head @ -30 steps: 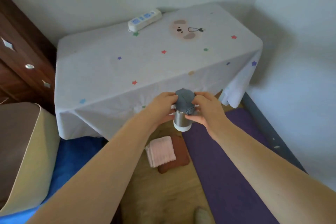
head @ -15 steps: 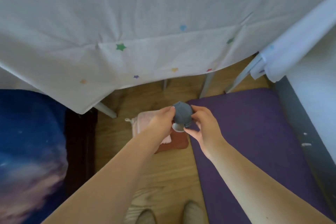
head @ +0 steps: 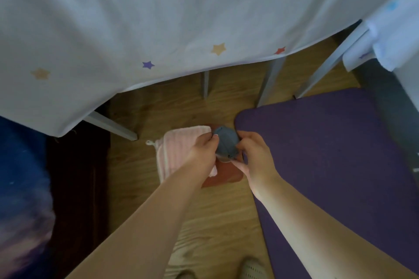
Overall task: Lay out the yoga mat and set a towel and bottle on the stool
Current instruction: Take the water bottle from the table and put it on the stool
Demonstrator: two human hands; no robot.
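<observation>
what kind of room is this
Probably a small room in a home, set up for a workout: a purple yoga mat lies on a wood floor beside a table under a star-print cloth, and both hands hold a bottle over a low stool.

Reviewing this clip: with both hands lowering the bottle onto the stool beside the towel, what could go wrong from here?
The bottle may land partly on the pink towel and tip, since little of the stool is bare. Its free patch sits near the stool's edge by the yoga mat, so the bottle could topple off. Both hands hide its base, hampering placement.
</observation>
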